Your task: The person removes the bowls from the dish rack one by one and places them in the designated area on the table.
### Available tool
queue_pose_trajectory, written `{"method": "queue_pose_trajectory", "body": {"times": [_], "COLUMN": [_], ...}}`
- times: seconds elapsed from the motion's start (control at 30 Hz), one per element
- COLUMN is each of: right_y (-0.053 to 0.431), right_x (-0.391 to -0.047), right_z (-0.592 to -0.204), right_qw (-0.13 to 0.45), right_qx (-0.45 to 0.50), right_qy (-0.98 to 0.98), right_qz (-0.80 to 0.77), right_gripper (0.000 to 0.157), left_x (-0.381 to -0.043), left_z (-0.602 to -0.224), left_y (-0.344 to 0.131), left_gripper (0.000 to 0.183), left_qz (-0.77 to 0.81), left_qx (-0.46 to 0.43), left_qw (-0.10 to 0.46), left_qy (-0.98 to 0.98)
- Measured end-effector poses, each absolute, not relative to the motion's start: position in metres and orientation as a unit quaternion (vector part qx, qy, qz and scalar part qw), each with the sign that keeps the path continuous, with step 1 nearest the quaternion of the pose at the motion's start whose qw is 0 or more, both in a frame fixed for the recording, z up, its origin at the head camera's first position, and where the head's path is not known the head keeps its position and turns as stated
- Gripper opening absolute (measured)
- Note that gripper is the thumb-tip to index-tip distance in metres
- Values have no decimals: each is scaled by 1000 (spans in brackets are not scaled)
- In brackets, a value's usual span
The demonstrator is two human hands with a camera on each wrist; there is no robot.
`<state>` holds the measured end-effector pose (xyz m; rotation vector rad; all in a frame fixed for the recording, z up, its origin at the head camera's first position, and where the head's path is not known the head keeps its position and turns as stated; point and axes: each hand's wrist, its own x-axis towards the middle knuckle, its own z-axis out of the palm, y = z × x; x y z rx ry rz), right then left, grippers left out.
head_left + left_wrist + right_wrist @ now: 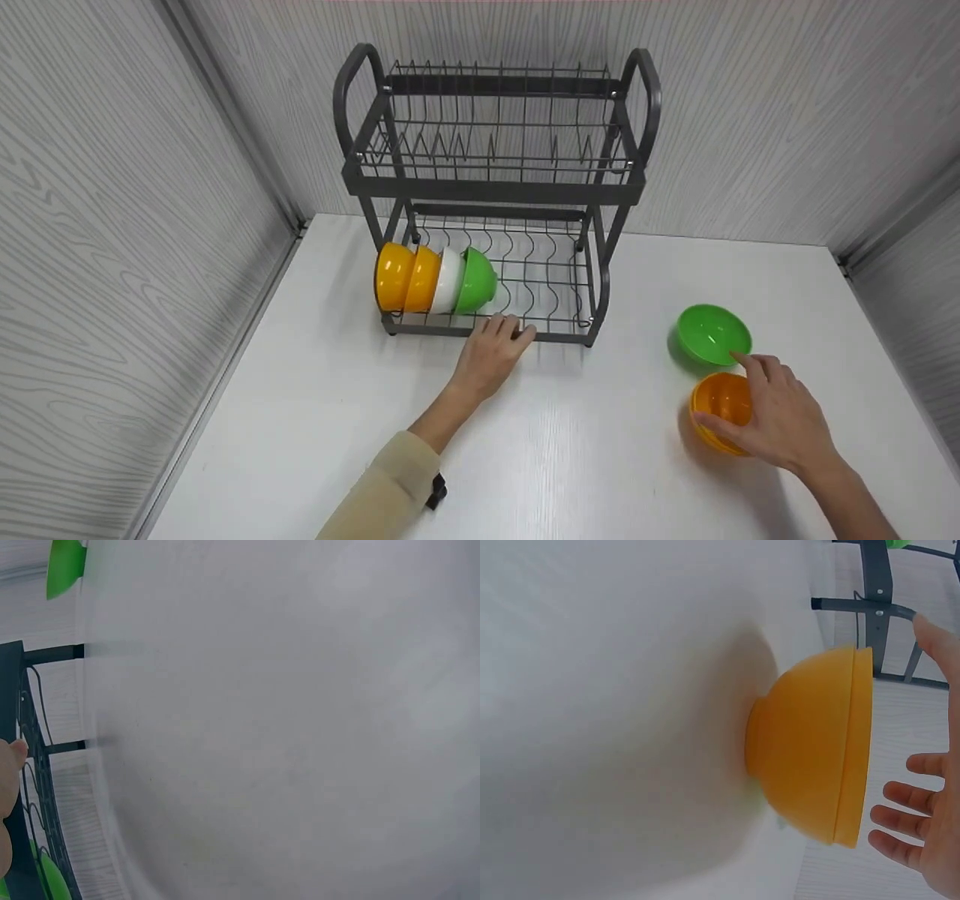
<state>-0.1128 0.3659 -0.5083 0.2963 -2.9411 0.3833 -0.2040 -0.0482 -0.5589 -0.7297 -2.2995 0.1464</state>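
A black two-tier dish rack (495,193) stands against the back wall. My left hand (489,356) grips the front rail of its lower tier, fingers bent over the bar. Just behind and left of it, two orange bowls (394,276), a white bowl (448,280) and a green bowl (477,282) stand on edge in a row. At the right, my right hand (784,412) hovers around a nested stack of orange bowls (810,746), thumb and fingers spread. In the right wrist view, a gap shows between the fingers and the stack's rim.
Another green bowl (714,334) sits upright on the white table (570,457), just behind the orange stack. The rack's upper tier (491,124) has wire dividers and raised side handles. Grey wood-grain panels (787,112) enclose the back and sides.
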Motion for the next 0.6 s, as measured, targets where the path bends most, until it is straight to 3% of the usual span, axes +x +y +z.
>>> {"method": "queue_pose_trajectory", "body": {"times": [0.6], "right_y": [287], "right_x": [-152], "right_z": [-503], "right_qw": [150], "right_qx": [95], "right_qy": [-969], "right_qz": [175], "right_gripper": [78], "left_x": [-206], "left_z": [-559], "left_y": [-50], "left_gripper": [28], "left_qz": [55], "left_qx": [-291], "left_qw": [353], "left_qy": [-888]}}
